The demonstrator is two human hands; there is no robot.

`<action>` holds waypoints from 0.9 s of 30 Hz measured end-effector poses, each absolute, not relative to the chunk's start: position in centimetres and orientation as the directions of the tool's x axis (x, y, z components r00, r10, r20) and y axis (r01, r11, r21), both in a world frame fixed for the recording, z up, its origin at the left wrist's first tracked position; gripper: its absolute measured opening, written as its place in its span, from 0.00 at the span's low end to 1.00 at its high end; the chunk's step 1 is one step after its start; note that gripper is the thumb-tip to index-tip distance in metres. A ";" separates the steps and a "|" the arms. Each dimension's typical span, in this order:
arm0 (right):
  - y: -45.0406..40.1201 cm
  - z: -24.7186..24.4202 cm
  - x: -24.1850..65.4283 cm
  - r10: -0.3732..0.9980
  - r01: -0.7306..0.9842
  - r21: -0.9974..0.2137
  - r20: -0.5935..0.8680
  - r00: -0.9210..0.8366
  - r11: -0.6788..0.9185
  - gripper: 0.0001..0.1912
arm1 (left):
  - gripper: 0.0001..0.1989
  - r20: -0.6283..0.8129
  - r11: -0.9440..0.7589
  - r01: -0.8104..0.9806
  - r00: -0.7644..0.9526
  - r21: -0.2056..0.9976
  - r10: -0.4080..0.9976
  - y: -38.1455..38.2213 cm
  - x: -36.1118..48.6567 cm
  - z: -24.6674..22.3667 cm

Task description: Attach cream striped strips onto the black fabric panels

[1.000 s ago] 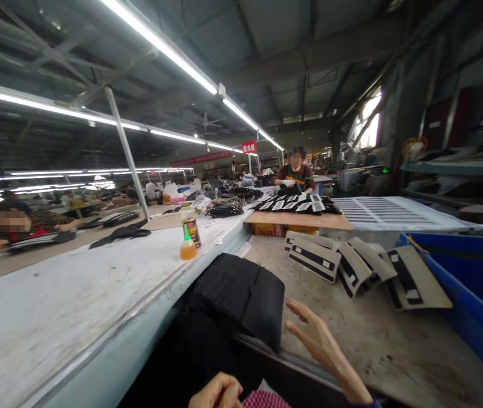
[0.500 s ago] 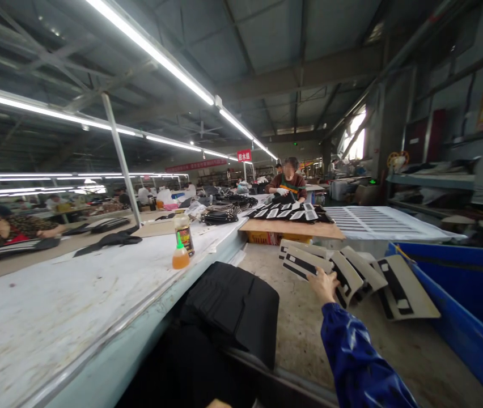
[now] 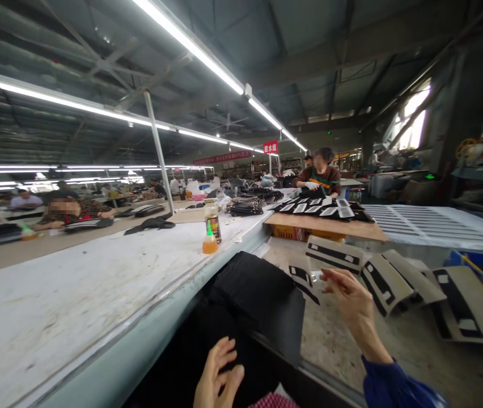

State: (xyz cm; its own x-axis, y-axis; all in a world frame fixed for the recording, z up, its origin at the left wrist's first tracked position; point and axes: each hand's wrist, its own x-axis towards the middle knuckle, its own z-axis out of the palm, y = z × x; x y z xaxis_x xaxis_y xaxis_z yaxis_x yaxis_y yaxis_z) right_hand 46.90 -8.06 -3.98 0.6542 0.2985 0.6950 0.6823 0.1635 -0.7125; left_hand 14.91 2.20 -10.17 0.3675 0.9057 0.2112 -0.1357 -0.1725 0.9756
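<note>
Nearest to me, my left hand (image 3: 218, 377) sits low, fingers loosely spread and open, holding nothing; its wrist is cut off by the bottom edge, and a scrap of red checked cloth (image 3: 273, 400) shows just beside it. Just beyond its fingertips lies a stack of black fabric pieces (image 3: 258, 294).

My right hand (image 3: 350, 300), in a blue sleeve (image 3: 394, 385), is raised a little further out. Its fingers pinch the edge of a cream piece with black stripes (image 3: 305, 276), lifted off the bench. How much of that piece sits behind my fingers I cannot make out.

Beyond the right hand, more cream striped pieces (image 3: 388, 280) lie fanned and overlapping on the worn grey bench top (image 3: 394, 340). To its right a blue bin (image 3: 479, 263) is mostly hidden behind them and cut by the frame edge.

To the left of both hands runs a long pale conveyor table (image 3: 75, 289), with an orange-filled glue bottle (image 3: 210, 241) standing on it.

Further off, a wooden board (image 3: 330, 225) carries dark cut pieces, and a person (image 3: 318, 175) works behind it. Other workers sit far left, too small to read. Tube lights (image 3: 207, 56) run under a steel roof.
</note>
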 end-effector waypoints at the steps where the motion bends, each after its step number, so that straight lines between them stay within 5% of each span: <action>1: -8.7 -4.1 45.6 0.333 0.679 -0.708 0.699 0.633 0.194 0.22 | 0.39 0.211 -0.169 -0.139 0.386 0.976 0.898 2.2 15.0 -10.0; 5: -9.2 -6.9 42.4 0.418 0.687 -0.715 0.668 0.616 0.130 0.24 | 0.44 0.158 -0.112 -0.115 0.579 0.987 0.800 1.5 16.2 -10.8; 9: -7.6 -11.7 41.9 0.528 0.686 -0.721 0.547 0.650 -0.097 0.41 | 0.47 0.101 -0.103 -0.038 0.697 0.994 0.710 0.9 17.2 -12.9; 14: -6.9 -14.8 41.4 0.787 0.777 -0.601 0.381 0.486 -0.188 0.57 | 0.40 0.160 -0.346 0.082 0.772 0.935 0.615 1.2 16.8 -13.2; 20: -7.8 -14.6 42.4 0.878 0.821 -0.528 0.261 0.400 -0.217 0.48 | 0.35 0.296 -0.833 0.224 0.862 0.507 0.412 2.2 19.2 -10.2; 27: -8.2 -14.3 41.3 0.920 0.889 -0.406 0.225 0.320 -0.210 0.37 | 0.34 0.348 -0.908 0.298 0.851 0.296 0.393 3.5 21.6 -10.8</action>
State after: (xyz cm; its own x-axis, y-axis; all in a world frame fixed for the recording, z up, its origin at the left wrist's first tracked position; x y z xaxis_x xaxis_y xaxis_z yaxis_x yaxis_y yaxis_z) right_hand 41.35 -8.24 -14.27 0.3200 0.9203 0.2252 0.8894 -0.2099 -0.4060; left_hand 21.60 3.55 -10.76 0.8513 0.3929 0.3477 0.2980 -0.9076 0.2958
